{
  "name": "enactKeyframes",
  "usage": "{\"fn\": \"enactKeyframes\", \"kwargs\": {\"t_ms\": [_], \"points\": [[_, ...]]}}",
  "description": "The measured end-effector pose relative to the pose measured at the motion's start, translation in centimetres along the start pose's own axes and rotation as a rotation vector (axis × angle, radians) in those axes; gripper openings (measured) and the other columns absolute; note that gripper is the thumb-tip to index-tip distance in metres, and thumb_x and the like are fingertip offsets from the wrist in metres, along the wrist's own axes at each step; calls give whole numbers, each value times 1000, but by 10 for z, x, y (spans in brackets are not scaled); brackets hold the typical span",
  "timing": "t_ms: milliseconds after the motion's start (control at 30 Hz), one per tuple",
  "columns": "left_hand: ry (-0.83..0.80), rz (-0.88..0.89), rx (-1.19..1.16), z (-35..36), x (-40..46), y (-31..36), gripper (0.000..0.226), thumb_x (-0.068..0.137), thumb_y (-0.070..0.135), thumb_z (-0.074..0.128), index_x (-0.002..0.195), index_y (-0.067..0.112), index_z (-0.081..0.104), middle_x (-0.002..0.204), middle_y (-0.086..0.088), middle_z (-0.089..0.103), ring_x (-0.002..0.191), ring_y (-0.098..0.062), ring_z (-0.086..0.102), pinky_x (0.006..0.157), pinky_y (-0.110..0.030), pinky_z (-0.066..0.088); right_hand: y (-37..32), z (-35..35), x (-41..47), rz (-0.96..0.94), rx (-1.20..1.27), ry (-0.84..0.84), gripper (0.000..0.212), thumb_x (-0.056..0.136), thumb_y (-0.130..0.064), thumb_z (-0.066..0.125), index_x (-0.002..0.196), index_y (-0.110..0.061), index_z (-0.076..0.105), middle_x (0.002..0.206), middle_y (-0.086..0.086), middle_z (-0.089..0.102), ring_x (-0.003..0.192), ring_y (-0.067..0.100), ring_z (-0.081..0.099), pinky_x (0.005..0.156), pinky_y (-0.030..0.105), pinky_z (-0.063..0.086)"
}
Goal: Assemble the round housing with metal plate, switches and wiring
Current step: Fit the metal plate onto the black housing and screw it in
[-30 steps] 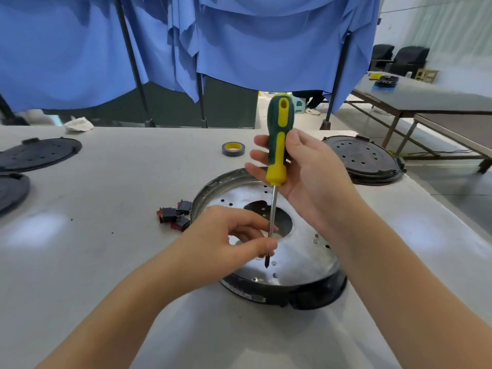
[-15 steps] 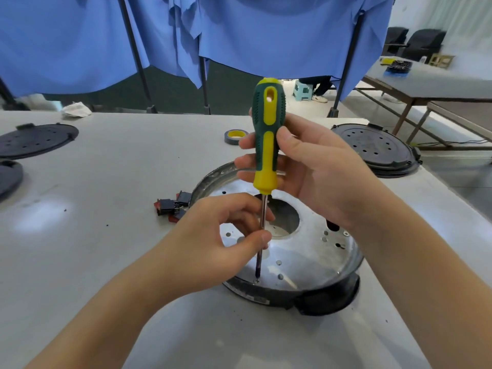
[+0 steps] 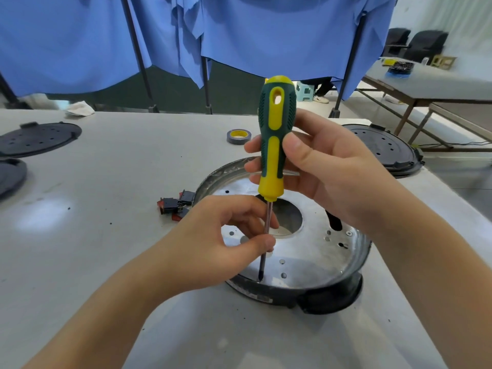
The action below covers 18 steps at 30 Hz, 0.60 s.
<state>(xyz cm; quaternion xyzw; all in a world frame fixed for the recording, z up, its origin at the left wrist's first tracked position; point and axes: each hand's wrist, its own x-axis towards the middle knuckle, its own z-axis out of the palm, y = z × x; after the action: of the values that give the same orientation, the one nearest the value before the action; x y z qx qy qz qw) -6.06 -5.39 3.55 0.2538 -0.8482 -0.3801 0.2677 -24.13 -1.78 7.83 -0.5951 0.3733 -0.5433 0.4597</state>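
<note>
A round black housing [image 3: 330,302] sits on the table with a shiny metal plate [image 3: 314,257] laid in it; the plate has a large centre hole and several small holes. My right hand [image 3: 327,171] grips the green and yellow handle of a screwdriver [image 3: 275,145], held upright. Its tip touches the plate's near rim. My left hand [image 3: 223,241] pinches the screwdriver's shaft between thumb and fingers, low down. A few red and black switches [image 3: 173,206] lie on the table just left of the housing.
A roll of grey tape [image 3: 238,136] lies behind the housing. Black round covers lie at the far left [image 3: 37,138] and far right [image 3: 383,150] of the grey table [image 3: 106,182]. Blue cloth hangs behind; another table stands at the right.
The screwdriver's tip has come down from just above the plate onto its near rim, and the tool now stands more upright. Both hands keep their hold.
</note>
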Motion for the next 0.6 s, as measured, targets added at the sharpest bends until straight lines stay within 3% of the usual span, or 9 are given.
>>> {"fn": "enactKeyframes", "kwargs": {"t_ms": [167, 333, 500, 600], "points": [[-36, 10, -52, -4, -1, -1, 14, 83, 10, 75, 89, 22, 71, 80, 8, 74, 81, -9, 71, 78, -13, 52, -8, -2, -4, -11, -74, -52, 34, 90, -14, 48, 124, -12, 50, 108, 7, 71, 99, 27, 69, 84, 40, 56], [-43, -9, -135, -4, -1, -1, 9, 75, 22, 78, 83, 25, 75, 78, 6, 74, 78, -11, 71, 74, -15, 52, -15, 4, -7, -79, -126, 10, 45, 73, -12, 71, 116, -10, 56, 100, 9, 73, 93, 26, 71, 79, 34, 57], [-25, -34, -208, -4, 1, -3, 11, 71, 20, 82, 79, 19, 75, 75, 2, 74, 73, -15, 72, 74, -22, 56, -14, 18, -11, -148, -453, 236, 39, 59, -40, 83, 85, -18, 66, 84, 7, 67, 76, 25, 63, 71, 31, 59], [-55, -65, -219, -3, -1, -3, 11, 76, 13, 80, 84, 20, 76, 77, 3, 76, 75, -14, 74, 77, -22, 57, -10, 26, -10, -173, -499, 303, 46, 56, -50, 76, 77, -15, 55, 63, -3, 56, 58, 4, 55, 54, 12, 48]]}}
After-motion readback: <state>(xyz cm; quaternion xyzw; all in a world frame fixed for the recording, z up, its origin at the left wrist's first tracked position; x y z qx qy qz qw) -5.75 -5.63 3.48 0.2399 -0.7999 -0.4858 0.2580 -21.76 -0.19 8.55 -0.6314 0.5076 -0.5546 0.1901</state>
